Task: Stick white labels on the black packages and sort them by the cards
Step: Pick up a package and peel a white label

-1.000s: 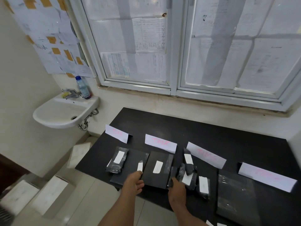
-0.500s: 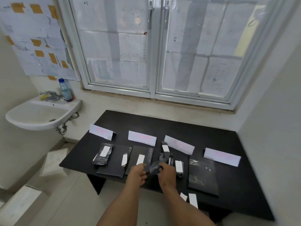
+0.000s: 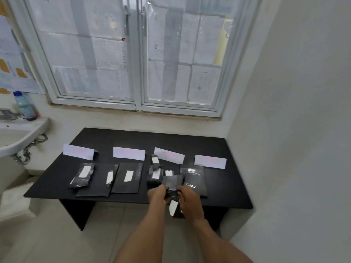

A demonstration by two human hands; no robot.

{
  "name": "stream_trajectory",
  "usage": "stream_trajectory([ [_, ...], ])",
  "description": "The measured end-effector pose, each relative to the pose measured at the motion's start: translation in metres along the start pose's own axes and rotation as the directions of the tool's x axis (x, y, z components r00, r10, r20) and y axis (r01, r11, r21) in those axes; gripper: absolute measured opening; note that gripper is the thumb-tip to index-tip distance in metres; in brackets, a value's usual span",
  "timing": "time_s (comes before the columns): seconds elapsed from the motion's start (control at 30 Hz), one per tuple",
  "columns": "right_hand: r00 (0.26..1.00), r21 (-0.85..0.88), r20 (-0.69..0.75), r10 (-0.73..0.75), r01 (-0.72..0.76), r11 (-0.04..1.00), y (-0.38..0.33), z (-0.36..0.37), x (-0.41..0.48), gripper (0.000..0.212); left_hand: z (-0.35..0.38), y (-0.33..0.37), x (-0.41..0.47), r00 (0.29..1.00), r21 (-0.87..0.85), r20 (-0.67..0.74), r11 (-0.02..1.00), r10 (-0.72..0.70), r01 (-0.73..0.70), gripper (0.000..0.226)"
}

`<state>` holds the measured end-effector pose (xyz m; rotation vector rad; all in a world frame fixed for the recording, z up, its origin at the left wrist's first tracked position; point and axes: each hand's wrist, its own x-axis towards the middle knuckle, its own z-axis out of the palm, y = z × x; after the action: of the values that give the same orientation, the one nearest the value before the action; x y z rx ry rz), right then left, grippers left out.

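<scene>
Fingers of my left hand (image 3: pixel 158 193) and my right hand (image 3: pixel 190 200) are curled tight on the near end of a black package (image 3: pixel 172 182). I pinch it from both sides, just over the front edge of the table (image 3: pixel 218 147).

Behind the table is a big window (image 3: pixel 136 54) papered over with sheets. A white sink (image 3: pixel 19 137) hangs on the wall to my left.

On the black tabletop, a shiny flat package (image 3: pixel 196 184) lies to the right of my hands, in front of the far-right card (image 3: pixel 210 161). To the left lie a wide flat package (image 3: pixel 95 188) and a middle flat package (image 3: pixel 131 184), side by side, each with a white label. A small package (image 3: pixel 82 176) rests on the wide one's left edge, below the far-left card (image 3: pixel 78 151). The middle one sits below the second card (image 3: pixel 129 153).

By the third card (image 3: pixel 169 157), a rolled package (image 3: pixel 156 162) and a short package (image 3: pixel 154 175) sit close together, both labelled. The one I hold is just in front of them.

A loose white label (image 3: pixel 173 206) shows between my wrists. I cannot tell which fingers hold it. A plastic bottle (image 3: pixel 25 106) stands on the sink's rim.
</scene>
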<state>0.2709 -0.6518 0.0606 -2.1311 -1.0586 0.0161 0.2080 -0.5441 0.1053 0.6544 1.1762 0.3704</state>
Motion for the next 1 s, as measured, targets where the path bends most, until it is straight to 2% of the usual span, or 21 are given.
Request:
stream_trajectory([
  [0.13, 0.995, -0.067, -0.068, 0.069, -0.074, 0.995, 0.031, -0.04, -0.025, 0.021, 0.032, -0.036, -0.017, 0.996, -0.054, 0.035, 0.995, 0.08, -0.078, 0.007],
  [0.2, 0.987, -0.088, -0.086, 0.133, -0.141, 0.986, 0.055, -0.056, -0.038, 0.037, 0.049, -0.05, -0.019, 0.99, -0.066, 0.084, 0.992, 0.117, -0.111, 0.032],
  [0.27, 0.967, -0.132, -0.081, 0.243, -0.253, 0.958, 0.08, -0.068, -0.048, 0.047, 0.061, -0.064, -0.016, 0.98, -0.049, 0.135, 0.989, 0.147, -0.141, 0.043],
  [0.33, 0.903, -0.166, -0.032, 0.427, -0.426, 0.889, 0.108, -0.073, -0.063, 0.05, 0.064, -0.084, -0.015, 0.961, -0.011, 0.25, 0.993, 0.118, -0.119, 0.036],
  [0.4, 0.793, -0.165, 0.026, 0.609, -0.597, 0.785, 0.139, -0.069, -0.084, 0.053, 0.062, -0.112, -0.018, 0.922, 0.058, 0.384, 0.995, 0.051, -0.08, 0.021],
  [0.47, 0.695, -0.147, 0.043, 0.718, -0.706, 0.692, 0.166, -0.06, -0.099, 0.053, 0.061, -0.139, -0.018, 0.87, 0.107, 0.493, 0.993, -0.008, -0.052, 0.019],
  [0.53, 0.631, -0.115, 0.043, 0.775, -0.767, 0.631, 0.194, -0.041, -0.115, 0.048, 0.058, -0.172, -0.005, 0.839, 0.147, 0.541, 0.988, -0.045, -0.042, 0.022],
  [0.57, 0.623, -0.108, 0.046, 0.781, -0.774, 0.624, 0.205, -0.034, -0.118, 0.043, 0.058, -0.185, 0.005, 0.837, 0.168, 0.545, 0.985, -0.053, -0.048, 0.023],
  [0.7, 0.671, -0.194, 0.097, 0.735, -0.711, 0.676, 0.28, 0.019, -0.155, 0.023, 0.045, -0.263, 0.065, 0.846, 0.223, 0.523, 0.975, -0.102, -0.02, 0.024],
  [0.87, 0.715, -0.264, 0.202, 0.669, -0.618, 0.741, 0.375, 0.094, -0.194, 0.03, 0.033, -0.355, 0.153, 0.868, 0.187, 0.484, 0.982, -0.11, 0.02, 0.025],
  [1.0, 0.674, -0.285, 0.248, 0.696, -0.636, 0.717, 0.458, 0.17, -0.212, 0.05, 0.023, -0.423, 0.244, 0.89, 0.169, 0.449, 0.986, -0.077, 0.0, 0.043],
])
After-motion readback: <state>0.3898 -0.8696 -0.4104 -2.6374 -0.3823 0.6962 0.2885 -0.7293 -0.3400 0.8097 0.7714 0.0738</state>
